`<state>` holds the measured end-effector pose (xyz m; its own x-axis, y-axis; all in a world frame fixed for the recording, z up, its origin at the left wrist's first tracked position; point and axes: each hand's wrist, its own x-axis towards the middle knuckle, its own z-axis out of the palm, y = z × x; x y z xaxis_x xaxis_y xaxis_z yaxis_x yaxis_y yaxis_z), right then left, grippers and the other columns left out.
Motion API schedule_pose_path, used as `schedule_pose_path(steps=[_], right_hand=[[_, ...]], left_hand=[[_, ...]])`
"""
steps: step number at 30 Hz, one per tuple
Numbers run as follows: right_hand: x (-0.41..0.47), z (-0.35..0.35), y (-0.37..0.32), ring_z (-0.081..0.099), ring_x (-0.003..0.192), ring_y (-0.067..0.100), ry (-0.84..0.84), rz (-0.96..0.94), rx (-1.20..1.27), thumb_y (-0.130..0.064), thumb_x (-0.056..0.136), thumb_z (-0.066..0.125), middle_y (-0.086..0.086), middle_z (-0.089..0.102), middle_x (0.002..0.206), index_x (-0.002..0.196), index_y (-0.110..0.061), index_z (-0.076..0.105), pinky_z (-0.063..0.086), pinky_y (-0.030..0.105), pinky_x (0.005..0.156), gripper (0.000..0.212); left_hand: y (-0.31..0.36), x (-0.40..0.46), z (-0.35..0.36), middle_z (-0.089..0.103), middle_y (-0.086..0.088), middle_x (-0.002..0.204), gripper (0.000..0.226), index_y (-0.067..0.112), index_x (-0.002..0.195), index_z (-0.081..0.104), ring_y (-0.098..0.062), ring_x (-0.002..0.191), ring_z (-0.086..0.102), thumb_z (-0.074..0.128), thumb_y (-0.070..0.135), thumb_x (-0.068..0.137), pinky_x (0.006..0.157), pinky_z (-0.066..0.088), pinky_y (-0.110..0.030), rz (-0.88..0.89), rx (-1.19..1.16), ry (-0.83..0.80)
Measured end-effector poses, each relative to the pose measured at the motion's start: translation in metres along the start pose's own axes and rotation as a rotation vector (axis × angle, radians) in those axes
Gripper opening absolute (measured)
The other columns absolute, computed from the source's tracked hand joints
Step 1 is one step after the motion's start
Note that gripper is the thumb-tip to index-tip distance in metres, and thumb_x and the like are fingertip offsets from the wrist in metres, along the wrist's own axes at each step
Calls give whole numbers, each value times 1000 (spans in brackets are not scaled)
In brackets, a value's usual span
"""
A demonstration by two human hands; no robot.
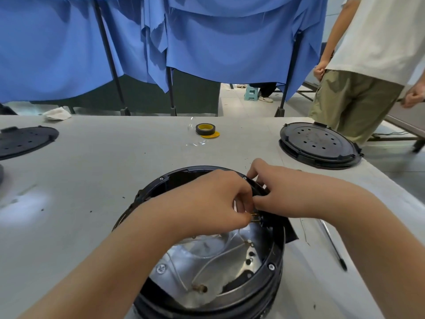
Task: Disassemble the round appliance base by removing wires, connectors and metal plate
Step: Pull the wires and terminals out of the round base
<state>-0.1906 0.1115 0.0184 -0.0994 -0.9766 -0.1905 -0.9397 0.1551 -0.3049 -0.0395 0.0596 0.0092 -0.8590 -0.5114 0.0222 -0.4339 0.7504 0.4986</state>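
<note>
Base (273,268); connector (255,215) (grip-hidden)

My two bare hands and forearms

My left hand (213,201) and right hand (282,192) wear no gloves, rings or watch; both forearms show uncovered, with no sleeve in view.

Black tape roll (205,129) on grey table (103,162), blue curtain (207,42), bystander (368,65)

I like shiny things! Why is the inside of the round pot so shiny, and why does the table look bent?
Head view: the metal plate inside the round base mirrors the room light, giving pale glare; the wide-angle lens curves the table edge; a bright patch glares on the table's left; the black pen looks smeared.
</note>
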Motion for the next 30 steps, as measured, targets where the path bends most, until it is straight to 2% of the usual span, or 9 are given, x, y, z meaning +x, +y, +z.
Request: schedule_pose_path(steps=[6,14,18,21,25,30], right_hand=[[1,0,2,63,85,17,-10,0,26,-35,85,59,0,64,98,109,-25,39,53,39,79,33],[2,1,2,63,83,17,-14,13,26,-32,85,59,0,64,98,108,-26,38,53,40,79,32],[3,2,4,63,82,16,-12,25,32,-29,87,55,0,65,98,108,-27,37,53,39,78,28],[4,2,5,62,85,17,-14,32,18,-29,87,55,1,64,101,111,-28,37,52,40,81,29],[5,2,5,62,86,18,-25,33,17,-28,88,55,2,64,102,112,-28,36,53,41,81,31],[5,1,6,64,87,19,-33,37,29,-27,87,54,3,65,101,112,-28,36,53,44,82,31]], left_hand=[[-3,3,6,61,16,74,4,22,83,67,0,71,56,69,26,82,59,40,-7,7,12,24],[-6,6,9,64,12,73,3,25,81,69,1,62,54,68,27,84,53,38,-5,-1,-4,4],[-6,5,10,65,8,80,7,18,86,67,-4,70,55,62,22,87,61,44,-16,29,-15,14],[-5,3,9,61,8,79,6,17,85,64,-6,69,53,58,17,88,64,45,-21,54,-13,11],[-2,2,8,58,2,77,5,13,83,60,-16,71,53,56,14,87,68,48,-36,76,50,9],[1,2,7,56,3,73,7,13,81,59,-16,69,52,56,14,87,66,48,-36,50,73,-15]])
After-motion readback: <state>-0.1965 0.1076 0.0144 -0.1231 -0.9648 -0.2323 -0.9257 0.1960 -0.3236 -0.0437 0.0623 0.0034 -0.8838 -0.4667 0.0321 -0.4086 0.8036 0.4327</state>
